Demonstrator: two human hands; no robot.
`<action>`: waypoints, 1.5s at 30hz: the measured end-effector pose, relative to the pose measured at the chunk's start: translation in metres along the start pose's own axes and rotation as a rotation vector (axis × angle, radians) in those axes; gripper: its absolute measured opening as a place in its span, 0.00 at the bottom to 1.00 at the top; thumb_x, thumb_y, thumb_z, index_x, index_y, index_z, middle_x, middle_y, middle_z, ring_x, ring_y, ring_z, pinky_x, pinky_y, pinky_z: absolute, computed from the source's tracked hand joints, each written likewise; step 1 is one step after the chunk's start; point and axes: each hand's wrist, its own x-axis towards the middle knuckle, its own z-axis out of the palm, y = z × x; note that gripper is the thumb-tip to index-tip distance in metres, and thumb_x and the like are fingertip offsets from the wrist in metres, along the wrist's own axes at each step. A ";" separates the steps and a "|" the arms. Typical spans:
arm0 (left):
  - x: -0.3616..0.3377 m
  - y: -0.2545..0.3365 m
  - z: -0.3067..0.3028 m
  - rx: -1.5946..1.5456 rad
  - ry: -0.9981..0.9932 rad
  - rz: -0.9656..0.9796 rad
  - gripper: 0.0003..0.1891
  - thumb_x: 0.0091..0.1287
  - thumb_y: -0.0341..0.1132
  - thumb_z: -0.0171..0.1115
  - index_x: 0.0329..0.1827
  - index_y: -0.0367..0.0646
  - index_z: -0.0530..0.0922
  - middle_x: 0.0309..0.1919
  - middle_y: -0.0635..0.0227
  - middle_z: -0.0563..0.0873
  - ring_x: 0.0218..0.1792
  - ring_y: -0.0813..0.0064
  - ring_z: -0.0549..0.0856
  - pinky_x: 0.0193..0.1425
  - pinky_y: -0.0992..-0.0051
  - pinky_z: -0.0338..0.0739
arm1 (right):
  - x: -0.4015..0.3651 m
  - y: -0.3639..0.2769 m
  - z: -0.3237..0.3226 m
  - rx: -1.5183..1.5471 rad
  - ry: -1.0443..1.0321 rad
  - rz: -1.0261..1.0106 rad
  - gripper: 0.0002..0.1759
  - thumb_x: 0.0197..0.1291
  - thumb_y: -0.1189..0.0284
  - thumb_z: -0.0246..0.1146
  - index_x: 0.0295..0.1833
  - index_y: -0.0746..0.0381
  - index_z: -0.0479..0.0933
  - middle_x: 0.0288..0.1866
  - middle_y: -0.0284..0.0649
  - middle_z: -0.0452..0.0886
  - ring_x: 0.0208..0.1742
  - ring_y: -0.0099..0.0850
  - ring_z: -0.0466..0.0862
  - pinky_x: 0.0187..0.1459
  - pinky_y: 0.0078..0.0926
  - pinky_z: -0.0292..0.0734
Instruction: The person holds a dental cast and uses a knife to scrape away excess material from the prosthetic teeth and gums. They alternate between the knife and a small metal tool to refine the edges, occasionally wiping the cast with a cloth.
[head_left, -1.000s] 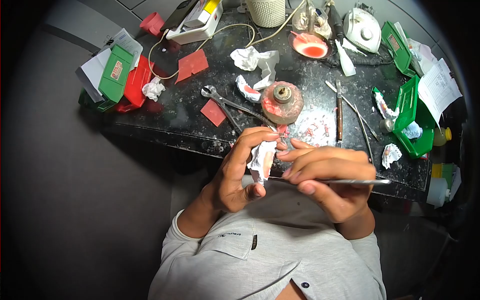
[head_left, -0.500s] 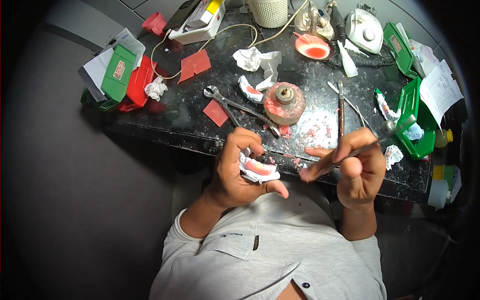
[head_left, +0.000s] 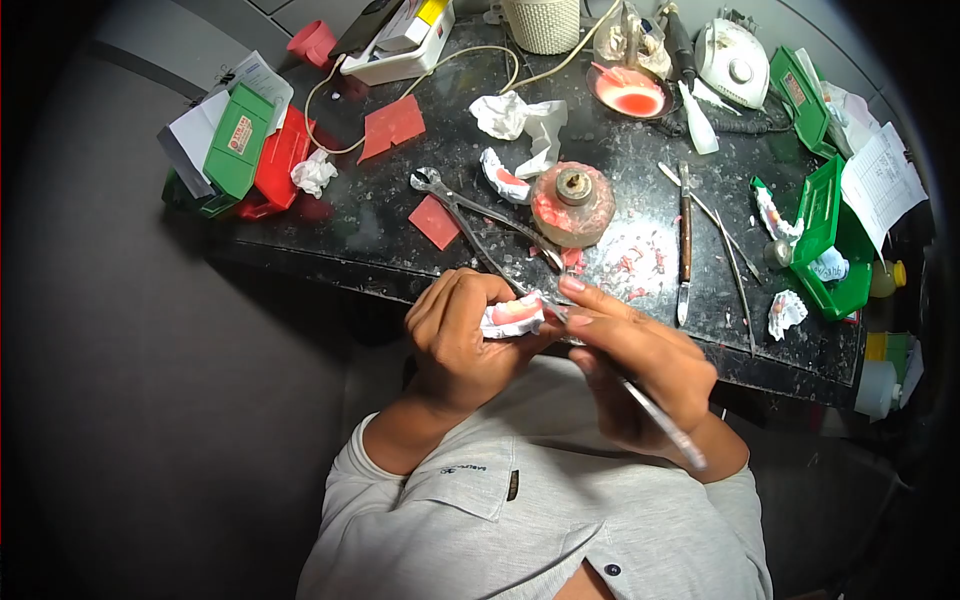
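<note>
My left hand (head_left: pixel 455 335) is closed around a white plaster dental cast (head_left: pixel 497 324) that carries a pink wax rim (head_left: pixel 517 311). From the right, my right hand (head_left: pixel 645 365) grips a slim metal carving tool (head_left: pixel 655 412), its handle slanting down toward my shirt. The tool's working end meets the right side of the cast, partly hidden by my fingers. Just beyond my hands, a pair of metal pliers (head_left: pixel 480 212) lies on the black bench (head_left: pixel 350 235). A glass spirit burner (head_left: pixel 572 205) with pinkish stains stands behind them.
Pink wax sheets (head_left: pixel 392 128) lie at left, near green and red bins (head_left: pixel 235 140). A wax knife (head_left: pixel 685 245) and thin tools (head_left: pixel 735 265) rest at right, beside a green bin (head_left: pixel 825 235). Another cast (head_left: pixel 503 177) sits by the burner; a dish of red wax (head_left: pixel 630 95) stands behind.
My right hand has moved left and down to the cast, swinging the tool's handle from upper right to lower right. My left hand has turned the cast slightly and raised it.
</note>
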 end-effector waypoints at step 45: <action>0.001 0.004 0.000 0.091 0.009 0.031 0.09 0.57 0.30 0.73 0.30 0.39 0.78 0.21 0.64 0.77 0.21 0.63 0.78 0.24 0.67 0.68 | -0.003 0.003 0.014 -0.154 -0.089 -0.162 0.13 0.56 0.82 0.72 0.46 0.75 0.83 0.47 0.55 0.88 0.53 0.46 0.91 0.60 0.47 0.85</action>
